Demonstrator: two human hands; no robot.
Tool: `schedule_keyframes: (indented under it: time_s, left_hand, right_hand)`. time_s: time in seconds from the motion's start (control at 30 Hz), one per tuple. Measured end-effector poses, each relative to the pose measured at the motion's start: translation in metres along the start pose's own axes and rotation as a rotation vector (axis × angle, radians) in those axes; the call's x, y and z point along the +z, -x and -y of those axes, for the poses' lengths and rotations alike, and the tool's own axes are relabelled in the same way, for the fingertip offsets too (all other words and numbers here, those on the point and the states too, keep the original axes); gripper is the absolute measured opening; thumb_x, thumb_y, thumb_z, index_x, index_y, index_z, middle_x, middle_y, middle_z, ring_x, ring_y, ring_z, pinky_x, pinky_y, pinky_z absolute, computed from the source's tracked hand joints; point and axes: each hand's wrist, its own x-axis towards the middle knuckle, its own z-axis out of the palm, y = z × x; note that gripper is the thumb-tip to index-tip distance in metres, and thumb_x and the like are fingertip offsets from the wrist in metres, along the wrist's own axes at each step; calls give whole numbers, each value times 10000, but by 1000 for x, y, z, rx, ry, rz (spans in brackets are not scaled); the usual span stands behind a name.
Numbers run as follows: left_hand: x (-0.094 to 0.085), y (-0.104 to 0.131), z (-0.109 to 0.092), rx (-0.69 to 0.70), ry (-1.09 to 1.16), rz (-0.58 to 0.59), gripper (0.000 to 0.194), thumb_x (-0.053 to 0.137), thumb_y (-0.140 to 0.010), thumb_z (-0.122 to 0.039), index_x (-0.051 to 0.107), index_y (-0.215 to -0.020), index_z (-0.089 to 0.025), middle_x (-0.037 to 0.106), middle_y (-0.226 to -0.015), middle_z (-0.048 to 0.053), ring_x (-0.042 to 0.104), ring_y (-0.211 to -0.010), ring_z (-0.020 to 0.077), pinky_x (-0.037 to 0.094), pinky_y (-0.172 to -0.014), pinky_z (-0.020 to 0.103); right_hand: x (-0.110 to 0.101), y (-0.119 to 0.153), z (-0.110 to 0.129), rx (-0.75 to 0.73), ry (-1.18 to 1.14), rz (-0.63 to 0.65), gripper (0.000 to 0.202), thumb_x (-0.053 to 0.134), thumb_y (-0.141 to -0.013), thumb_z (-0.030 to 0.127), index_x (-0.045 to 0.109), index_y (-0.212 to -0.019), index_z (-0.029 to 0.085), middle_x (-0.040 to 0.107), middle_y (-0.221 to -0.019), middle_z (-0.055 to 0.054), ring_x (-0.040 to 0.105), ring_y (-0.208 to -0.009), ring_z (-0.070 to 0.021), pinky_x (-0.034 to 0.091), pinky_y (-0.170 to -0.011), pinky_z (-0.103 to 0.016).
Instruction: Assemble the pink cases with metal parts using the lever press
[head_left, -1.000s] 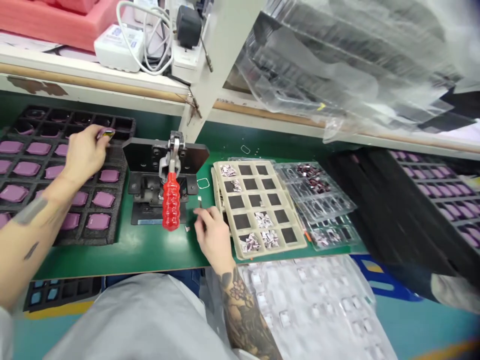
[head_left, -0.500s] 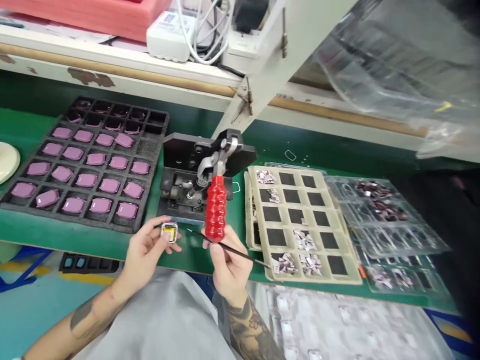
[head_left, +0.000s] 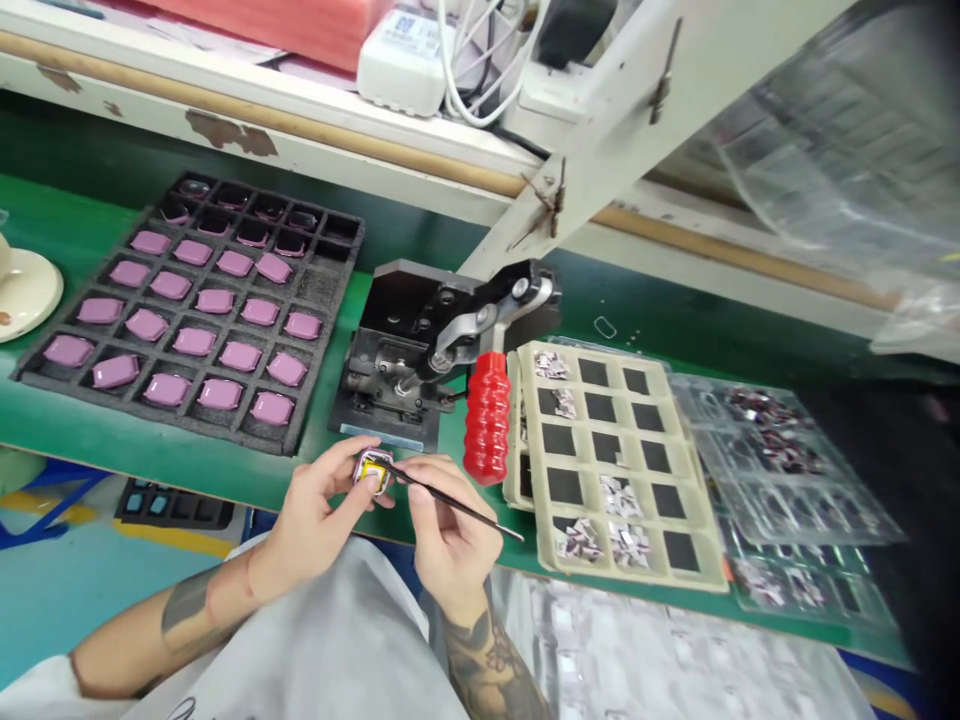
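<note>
Between the thumb and fingers of my left hand (head_left: 319, 515) is a small pink watch case (head_left: 373, 470), its open side up and a yellow piece showing inside. My right hand (head_left: 454, 530) grips a thin black stick tool (head_left: 450, 500) like a pen. The tool's tip is at the inside of the case; whether it touches cannot be told. Just beyond both hands stands a black toggle clamp fixture (head_left: 397, 380) with a red ribbed handle (head_left: 487, 420), which neither hand touches.
A dark foam tray (head_left: 292, 420) of pink watch cases lies left. To the right are a cream compartment tray (head_left: 652, 575) with small parts and clear plastic trays (head_left: 787, 500). A shelf edge (head_left: 300, 130) and slanted post (head_left: 600, 150) stand behind.
My right hand has come away from the red handle and brought the black stick tool to the watch case. The handle now stands apart from my hand. The camera view has shifted.
</note>
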Motion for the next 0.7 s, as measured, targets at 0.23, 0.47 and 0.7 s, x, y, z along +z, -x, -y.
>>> schedule_keyframes:
  time_s: [0.23,0.47,0.7]
  left_hand:
    - [-4,1,7,35,-14,7,425,729,-1106,-381,709,-1493,-208,864,-1142,89,856,-919,207,707,-847,301]
    - [-1,-6,0,-27,87,-76,466,762,-1078,-437,692,-1457,-174,870,-1083,110,864,-867,239,689,-757,306]
    - [5,-9,-3,-70,191,-46,521,776,-1057,-508,695,-1445,-171,876,-1076,131,871,-886,275,685,-771,356]
  right_hand:
    - [4,6,-3,368,-304,-2,142,672,-1117,301,805,-1121,252,813,-982,-54,766,-806,-190,641,-745,-337]
    - [-8,10,-3,99,-162,-213,139,726,-1061,288,808,-1172,270,788,-1011,-74,766,-997,-268,651,-908,-474]
    - [-5,16,-23,248,-132,-161,143,701,-1083,328,788,-1123,222,800,-1064,-106,771,-923,-238,666,-790,-398]
